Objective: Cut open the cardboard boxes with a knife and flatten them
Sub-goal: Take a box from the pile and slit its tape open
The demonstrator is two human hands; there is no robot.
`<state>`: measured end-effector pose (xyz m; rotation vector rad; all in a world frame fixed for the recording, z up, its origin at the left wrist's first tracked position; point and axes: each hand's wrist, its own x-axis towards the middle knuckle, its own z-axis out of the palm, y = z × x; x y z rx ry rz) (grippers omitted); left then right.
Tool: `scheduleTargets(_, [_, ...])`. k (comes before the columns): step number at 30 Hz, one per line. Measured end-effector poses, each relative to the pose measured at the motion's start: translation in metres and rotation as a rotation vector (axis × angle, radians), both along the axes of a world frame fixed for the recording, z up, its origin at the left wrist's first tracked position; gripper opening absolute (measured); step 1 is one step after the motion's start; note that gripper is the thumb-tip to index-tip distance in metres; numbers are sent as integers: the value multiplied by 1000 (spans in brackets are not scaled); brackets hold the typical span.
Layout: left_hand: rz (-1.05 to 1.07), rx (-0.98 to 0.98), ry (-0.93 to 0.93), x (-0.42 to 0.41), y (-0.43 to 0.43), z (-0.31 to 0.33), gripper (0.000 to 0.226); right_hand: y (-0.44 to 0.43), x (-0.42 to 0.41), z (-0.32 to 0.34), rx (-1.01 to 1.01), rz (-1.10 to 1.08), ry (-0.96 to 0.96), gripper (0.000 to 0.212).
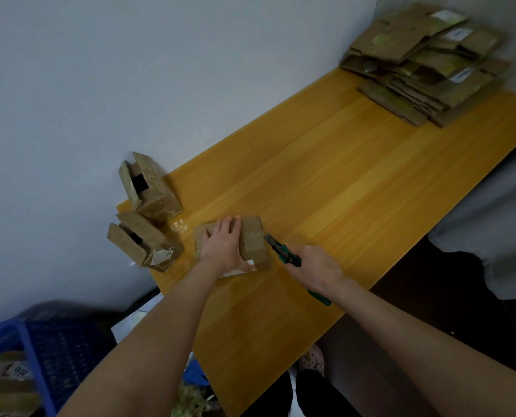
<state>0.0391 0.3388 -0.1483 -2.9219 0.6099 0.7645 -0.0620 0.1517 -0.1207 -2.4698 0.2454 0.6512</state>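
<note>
A small taped cardboard box (252,242) lies on the yellow wooden table (326,182). My left hand (222,243) presses flat on its top with fingers spread. My right hand (317,266) grips a green and black utility knife (282,251), and the blade tip touches the box's right edge. Two more small boxes with open flaps, one (150,186) behind the other (144,240), stand at the table's left end by the wall.
A stack of flattened cardboard (425,61) fills the table's far right corner. A blue plastic crate (34,341) holding more boxes stands on the floor at the lower left. A white wall (130,70) runs along the table's far side.
</note>
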Motion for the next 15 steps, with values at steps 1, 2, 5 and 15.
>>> scheduleTargets(1, [1, 2, 3, 0, 0, 1, 133, 0, -1, 0, -6, 3, -7, 44])
scheduleTargets(2, [2, 2, 6, 0, -1, 1, 133, 0, -2, -1, -16, 11, -12, 44])
scheduleTargets(5, [5, 3, 11, 1, -2, 2, 133, 0, -7, 0, -39, 29, -5, 46])
scheduleTargets(15, [57, 20, -4, 1, -3, 3, 132, -6, -19, -5, 43, -47, 7, 36])
